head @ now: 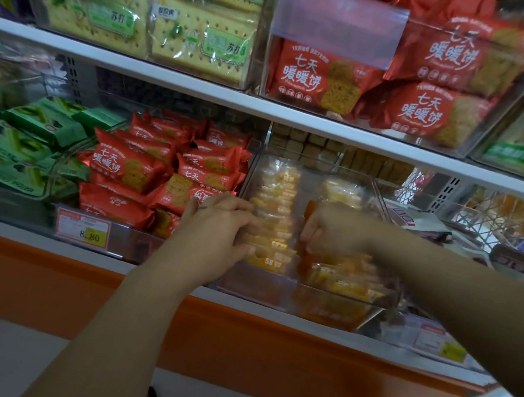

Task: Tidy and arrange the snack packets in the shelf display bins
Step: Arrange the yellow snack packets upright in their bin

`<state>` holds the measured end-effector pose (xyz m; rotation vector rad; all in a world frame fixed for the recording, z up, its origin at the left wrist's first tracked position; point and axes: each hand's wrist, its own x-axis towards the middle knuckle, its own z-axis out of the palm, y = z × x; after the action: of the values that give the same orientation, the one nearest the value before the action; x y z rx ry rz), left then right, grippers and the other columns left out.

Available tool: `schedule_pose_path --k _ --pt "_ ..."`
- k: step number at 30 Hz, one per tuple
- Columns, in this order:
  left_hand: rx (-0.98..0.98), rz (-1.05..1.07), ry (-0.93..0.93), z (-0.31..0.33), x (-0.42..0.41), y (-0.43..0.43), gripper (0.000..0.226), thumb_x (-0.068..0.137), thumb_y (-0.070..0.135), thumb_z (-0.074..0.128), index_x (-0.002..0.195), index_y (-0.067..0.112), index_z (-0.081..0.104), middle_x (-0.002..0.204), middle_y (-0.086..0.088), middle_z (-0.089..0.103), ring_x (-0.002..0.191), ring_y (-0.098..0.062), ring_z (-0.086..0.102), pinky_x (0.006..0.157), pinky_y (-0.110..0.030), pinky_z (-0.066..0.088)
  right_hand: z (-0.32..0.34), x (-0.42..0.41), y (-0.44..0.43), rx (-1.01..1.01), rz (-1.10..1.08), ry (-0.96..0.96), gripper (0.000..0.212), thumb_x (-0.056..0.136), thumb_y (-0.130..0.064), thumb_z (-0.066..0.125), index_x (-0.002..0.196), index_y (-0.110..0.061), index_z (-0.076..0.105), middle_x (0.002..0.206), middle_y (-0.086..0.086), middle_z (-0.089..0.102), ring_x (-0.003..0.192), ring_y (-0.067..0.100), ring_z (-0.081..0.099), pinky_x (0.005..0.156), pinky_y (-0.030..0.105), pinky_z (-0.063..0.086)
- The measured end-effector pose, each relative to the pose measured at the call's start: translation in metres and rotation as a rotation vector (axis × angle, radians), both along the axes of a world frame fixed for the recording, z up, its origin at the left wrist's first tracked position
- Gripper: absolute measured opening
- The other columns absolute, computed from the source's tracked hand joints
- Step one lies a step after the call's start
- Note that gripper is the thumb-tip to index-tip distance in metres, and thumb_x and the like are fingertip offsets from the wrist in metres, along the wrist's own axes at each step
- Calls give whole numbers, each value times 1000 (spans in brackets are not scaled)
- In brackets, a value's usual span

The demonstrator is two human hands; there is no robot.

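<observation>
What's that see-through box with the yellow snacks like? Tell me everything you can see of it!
The clear bin looks like see-through plastic, with straight walls and an open top. It sits on the lower shelf, to the right of the red packets. Inside, yellow packets stand in a row on its left side and lie loosely on its right. The left hand rests on the row. The right hand grips an orange packet inside it.

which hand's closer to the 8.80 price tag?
Left. Left hand is right of the 8.80 price tag, on yellow packets; right hand holds an orange packet farther right.
</observation>
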<state>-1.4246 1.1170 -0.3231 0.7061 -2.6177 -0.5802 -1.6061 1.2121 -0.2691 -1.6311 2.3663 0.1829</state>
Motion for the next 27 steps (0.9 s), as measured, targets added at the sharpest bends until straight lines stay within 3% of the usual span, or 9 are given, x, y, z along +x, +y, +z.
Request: schedule_pose_path --k 1,3,8,11,14,18,22,27 --pt "-15 -9 -24 0 -2 3 47 87 36 62 132 37 47 143 19 36 142 -11 12 116 -55 -1 -6 0 -1 31 39 61 4 80 -23 67 81 -22 70 88 -4 69 88 17 59 84 33 46" --pt "-69 -24 -79 0 -6 8 58 89 40 58 141 38 34 146 18 36 145 -12 5 113 -58 -8 -13 0 -5 -11 2 148 18 77 -34 71 94 -27 70 100 -8 68 102 17 56 91 34 39" --pt "-91 -25 -99 -2 -9 9 46 90 40 56 134 43 43 139 22 37 144 -11 1 108 -59 -15 -23 -2 -6 -159 32 226 5 81 -33 65 78 -30 67 90 -12 68 99 14 57 92 36 28" --pt "-68 -30 -79 -3 -9 8 37 89 39 58 125 45 51 134 25 38 144 -9 1 108 -59 -16 -27 -2 3 -241 17 125 12 85 -25 60 76 -28 67 86 -9 69 90 13 61 86 31 42" --pt "-72 -30 -89 -2 -10 8 33 89 40 58 122 44 54 139 24 34 144 -10 0 108 -59 -15 -35 -2 10 -330 -30 39 11 85 -25 63 74 -29 64 82 -8 69 81 11 63 74 34 54" --pt "-83 -26 -96 -3 -11 7 31 89 39 58 120 42 56 141 24 33 144 -11 0 110 -59 -13 -42 -1 11 -432 -1 -9 16 86 -22 63 74 -30 58 75 -9 67 71 8 62 68 27 52" --pt "-73 -23 -94 -3 -12 6 29 89 38 59 118 41 57 139 26 37 144 -10 0 109 -58 -14 -38 8 6 -486 3 -135 15 89 -12 58 77 -20 59 68 -8 66 61 2 60 58 6 42" --pt "-59 -33 -98 -3 -10 6 30 89 38 59 118 42 56 142 26 36 144 -9 -1 109 -59 -14 -40 11 6 -559 -75 -360 16 92 -9 55 78 -15 58 75 6 70 67 8 66 62 11 50"
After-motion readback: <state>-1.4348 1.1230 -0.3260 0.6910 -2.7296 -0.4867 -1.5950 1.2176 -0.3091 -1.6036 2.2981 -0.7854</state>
